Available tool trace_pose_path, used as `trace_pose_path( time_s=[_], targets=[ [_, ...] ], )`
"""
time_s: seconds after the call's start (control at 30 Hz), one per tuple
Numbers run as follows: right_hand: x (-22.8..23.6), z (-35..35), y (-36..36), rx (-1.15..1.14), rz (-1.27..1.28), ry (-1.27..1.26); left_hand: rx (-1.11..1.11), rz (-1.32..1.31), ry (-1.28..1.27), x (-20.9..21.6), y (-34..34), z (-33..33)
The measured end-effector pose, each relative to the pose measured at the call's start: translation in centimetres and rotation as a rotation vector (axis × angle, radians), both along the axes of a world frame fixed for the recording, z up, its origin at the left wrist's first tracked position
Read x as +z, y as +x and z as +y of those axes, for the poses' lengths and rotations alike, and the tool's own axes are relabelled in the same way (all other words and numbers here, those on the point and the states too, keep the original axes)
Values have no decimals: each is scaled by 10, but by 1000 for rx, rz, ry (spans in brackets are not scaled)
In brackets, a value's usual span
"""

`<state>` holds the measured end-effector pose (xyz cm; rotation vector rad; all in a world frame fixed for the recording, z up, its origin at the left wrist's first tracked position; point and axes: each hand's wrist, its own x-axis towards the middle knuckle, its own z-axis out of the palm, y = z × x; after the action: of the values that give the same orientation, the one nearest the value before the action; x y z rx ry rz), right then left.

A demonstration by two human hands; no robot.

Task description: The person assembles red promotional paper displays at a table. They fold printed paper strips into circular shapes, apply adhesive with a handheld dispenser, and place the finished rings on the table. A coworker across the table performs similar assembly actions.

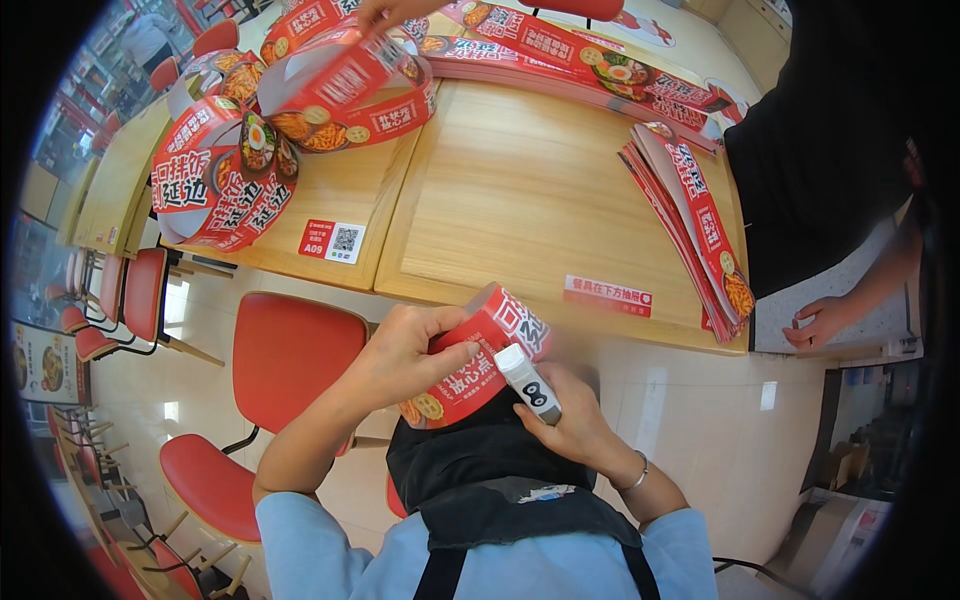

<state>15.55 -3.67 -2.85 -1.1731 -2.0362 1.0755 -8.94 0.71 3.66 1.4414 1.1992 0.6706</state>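
Observation:
Close to my body, just off the near table edge, I hold a red printed paper band [462, 388] bent round into a loop. My left hand [408, 352] pinches its upper left side, thumb across the printed face. In my right hand [578, 418] is a white and grey stapler [530, 385] with two dark round marks. The stapler's front end touches or overlaps the band's right side; whether its jaws are round the paper cannot be made out. Several similar bands [225, 185], formed into rings, are heaped at the table's left.
Flat printed strips [690, 225] lie stacked at the wooden table's [500, 190] right edge, with a longer stack [600, 75] along the back. Another person's hand [822, 322] hangs at the right; another hand [388, 10] reaches over the rings. Red chairs [295, 350] stand left.

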Motion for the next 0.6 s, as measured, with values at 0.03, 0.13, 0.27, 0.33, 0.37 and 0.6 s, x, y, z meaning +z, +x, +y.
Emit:
trace_pose_path(
  time_s=[0.03, 0.13, 0.27, 0.33, 0.37, 0.6],
  targets=[
    [2, 0, 0, -11, 1, -21, 4, 1, -6, 1, 1, 0],
    [2, 0, 0, -30, 0, -21, 9, 8, 14, 1, 2, 0],
    [1, 0, 0, -33, -6, -26, 7, 29, 25, 1, 3, 1],
    [2, 1, -1, -33, 8, -3, 10, 24, 40, -2, 3, 1],
    [3, 2, -2, -33, 14, 9, 11, 22, 47, -3, 3, 1],
    [3, 2, 0, -29, 2, -21, -19, 49, 10, 2, 4, 2]
  ],
)
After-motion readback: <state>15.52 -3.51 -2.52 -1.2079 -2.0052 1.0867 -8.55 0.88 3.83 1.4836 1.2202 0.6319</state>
